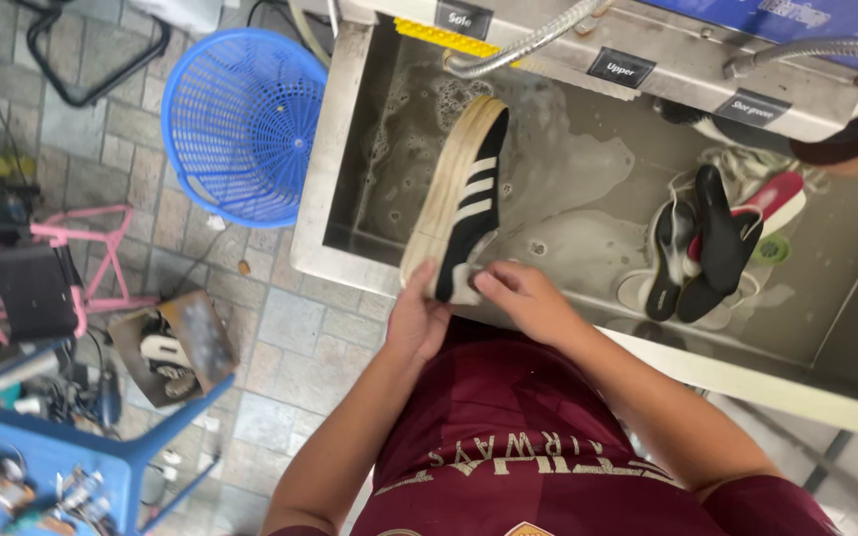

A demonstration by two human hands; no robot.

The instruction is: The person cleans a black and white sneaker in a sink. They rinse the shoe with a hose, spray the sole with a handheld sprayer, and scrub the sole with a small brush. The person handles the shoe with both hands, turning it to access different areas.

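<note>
A black sneaker point(469, 194) with white side stripes and a yellowed sole is tipped on its side over a steel sink point(345, 149) of soapy water. My left hand point(417, 316) grips its heel end from below. My right hand point(520, 296) pinches the back of the shoe's upper from the right. The toe points away from me, toward a flexible metal hose point(523, 45).
Several black insoles point(709, 248) and a red-and-white shoe point(772, 203) lie at the sink's right end near a green drain cover point(773, 248). A blue plastic basket point(240, 124) stands on the tiled floor to the left. A blue table point(62, 457) with clutter is lower left.
</note>
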